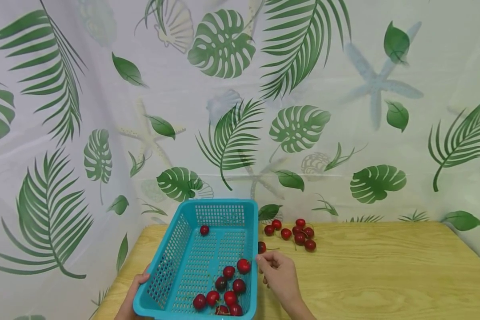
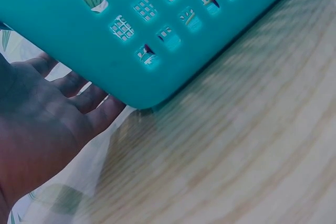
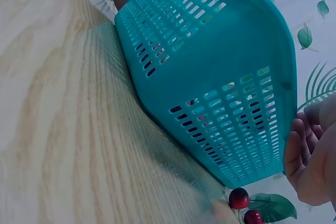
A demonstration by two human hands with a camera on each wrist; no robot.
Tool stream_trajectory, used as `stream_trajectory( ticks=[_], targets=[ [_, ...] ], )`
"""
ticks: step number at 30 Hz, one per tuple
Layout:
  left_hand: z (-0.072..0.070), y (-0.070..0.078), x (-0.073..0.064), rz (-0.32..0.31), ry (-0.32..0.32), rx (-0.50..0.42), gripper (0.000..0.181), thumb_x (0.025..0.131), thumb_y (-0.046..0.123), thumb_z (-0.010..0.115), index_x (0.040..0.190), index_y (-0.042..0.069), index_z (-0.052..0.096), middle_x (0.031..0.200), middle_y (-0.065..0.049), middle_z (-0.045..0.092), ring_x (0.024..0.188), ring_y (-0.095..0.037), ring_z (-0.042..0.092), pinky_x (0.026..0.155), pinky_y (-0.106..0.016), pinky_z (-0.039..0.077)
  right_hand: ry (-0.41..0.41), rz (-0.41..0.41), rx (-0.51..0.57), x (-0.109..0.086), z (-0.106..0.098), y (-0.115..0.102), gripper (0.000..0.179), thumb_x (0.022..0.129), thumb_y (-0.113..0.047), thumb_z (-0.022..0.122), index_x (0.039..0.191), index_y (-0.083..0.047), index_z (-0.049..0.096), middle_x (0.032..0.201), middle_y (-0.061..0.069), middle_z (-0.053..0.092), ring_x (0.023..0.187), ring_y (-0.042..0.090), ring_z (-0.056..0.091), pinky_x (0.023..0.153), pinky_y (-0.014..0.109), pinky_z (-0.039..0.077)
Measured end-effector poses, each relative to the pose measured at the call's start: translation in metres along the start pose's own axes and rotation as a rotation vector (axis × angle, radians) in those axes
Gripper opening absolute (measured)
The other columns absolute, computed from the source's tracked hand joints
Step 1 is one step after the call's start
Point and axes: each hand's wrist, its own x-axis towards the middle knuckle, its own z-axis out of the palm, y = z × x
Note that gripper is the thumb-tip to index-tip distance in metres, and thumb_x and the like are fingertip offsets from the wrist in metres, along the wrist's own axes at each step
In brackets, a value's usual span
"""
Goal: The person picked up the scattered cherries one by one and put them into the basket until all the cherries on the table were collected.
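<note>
A blue plastic basket with a mesh of holes stands on the wooden table. Several dark red cherries lie bunched at its near right, and a single cherry lies at its far end. My left hand holds the basket's near left side; in the left wrist view its fingers reach behind the end wall, partly hidden. At the right rim, my right hand has thumb and index finger on the edge, the other fingers curled below; the right wrist view shows these fingertips right at the rim.
Loose cherries with stems lie on the table beyond the basket's right side. Another cherry is partly hidden by the rim. Bare wood shows to the right. A leaf-printed sheet hangs behind and at the left.
</note>
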Motion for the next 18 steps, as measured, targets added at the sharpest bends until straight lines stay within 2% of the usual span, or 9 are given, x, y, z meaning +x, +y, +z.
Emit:
stream_trajectory(
  ticks=[7,18],
  targets=[
    [0.0002,0.0,0.002,0.011,0.066,0.003,0.076,0.101,0.059,0.017,0.154,0.024,-0.025,0.161,-0.026,-0.013,0.144,-0.046,0.012,0.112,-0.057,0.027,-0.006,0.011,0.032,0.0006,0.0016,0.0009,0.017,0.092,-0.014,0.07,0.094,0.002,0.072,0.068,0.009,0.061,0.049,0.012,0.049,0.046,0.023,0.041],
    [-0.0013,-0.0013,0.002,0.007,0.06,-0.002,0.077,0.1,0.06,0.019,0.153,0.025,-0.026,0.162,-0.025,-0.015,0.141,-0.043,0.017,0.11,-0.054,0.028,-0.017,0.029,0.017,0.0035,-0.0041,0.001,0.015,0.092,-0.011,0.068,0.095,0.004,0.071,0.066,0.006,0.059,0.051,0.012,0.049,0.047,0.022,0.042]
  ],
)
